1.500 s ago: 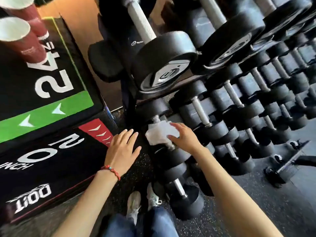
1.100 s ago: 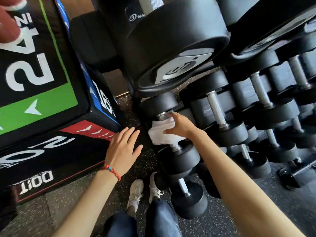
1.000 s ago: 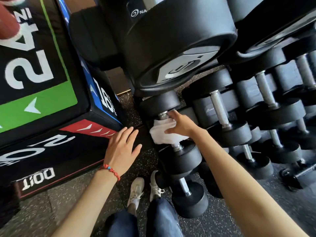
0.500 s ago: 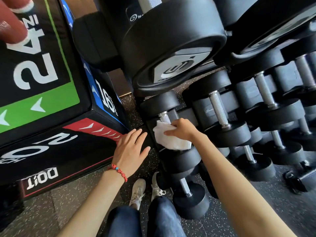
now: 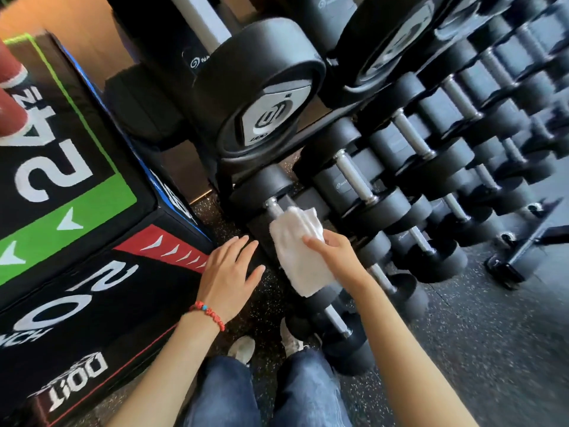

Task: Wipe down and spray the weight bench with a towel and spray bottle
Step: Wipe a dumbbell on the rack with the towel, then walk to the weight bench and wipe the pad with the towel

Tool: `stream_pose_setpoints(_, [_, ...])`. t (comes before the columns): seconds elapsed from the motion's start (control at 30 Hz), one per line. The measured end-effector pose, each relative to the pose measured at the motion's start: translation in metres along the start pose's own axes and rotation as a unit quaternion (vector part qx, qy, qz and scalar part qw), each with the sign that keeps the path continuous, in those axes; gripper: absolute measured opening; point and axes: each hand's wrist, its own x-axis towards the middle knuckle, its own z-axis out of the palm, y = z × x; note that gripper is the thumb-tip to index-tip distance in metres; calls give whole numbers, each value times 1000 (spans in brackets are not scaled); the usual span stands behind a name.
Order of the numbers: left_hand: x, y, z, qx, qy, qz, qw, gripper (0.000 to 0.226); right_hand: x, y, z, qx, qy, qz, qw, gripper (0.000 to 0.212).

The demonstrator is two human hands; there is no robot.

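Note:
A white towel (image 5: pixel 297 251) is draped over the handle and near head of a black dumbbell (image 5: pixel 264 188) on the lowest tier of the rack. My right hand (image 5: pixel 334 252) holds the towel against the dumbbell, thumb on top of the cloth. My left hand (image 5: pixel 228 272), with a red bead bracelet at the wrist, rests flat with straight fingers on the corner of a black plyo box (image 5: pixel 92 303), just left of the towel. No spray bottle or weight bench is in view.
A tiered rack of black dumbbells (image 5: pixel 415 143) fills the upper right, with a large dumbbell head (image 5: pixel 268 97) overhanging my hands. Stacked plyo boxes (image 5: pixel 55 155) stand at left with red cups (image 5: pixel 9 103) on top. My shoes (image 5: pixel 243 349) stand on speckled rubber floor.
My right hand has dragged the towel down the dumbbell handle toward me, and the cloth has spread out longer. The camera view has pulled back slightly. My left hand has stayed on the box.

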Motion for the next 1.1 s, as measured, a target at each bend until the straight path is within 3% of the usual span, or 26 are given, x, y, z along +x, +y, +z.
stream_pose_setpoints(0.13, [-8,-8,-4,12,-30,62,998,48,-47,27,9,147,76,-2,986,4])
stream_pose_setpoints(0.23, [-17,-10,-7,16,-49,105,993,48,-85,50,20,235,130,-7,963,14])
stream_pose_setpoints(0.5, [-48,32,11,27,-112,250,961,49,-184,109,38,334,298,0,894,47])
stream_pose_setpoints(0.9, [-132,155,66,56,-182,501,844,47,-338,218,51,483,452,3,750,25])
stream_pose_setpoints(1.03, [-186,190,90,63,-217,545,808,47,-396,259,59,513,495,1,701,36])
stream_pose_setpoints(1.1, [-216,206,101,63,-230,569,787,46,-423,279,66,521,523,10,674,32])
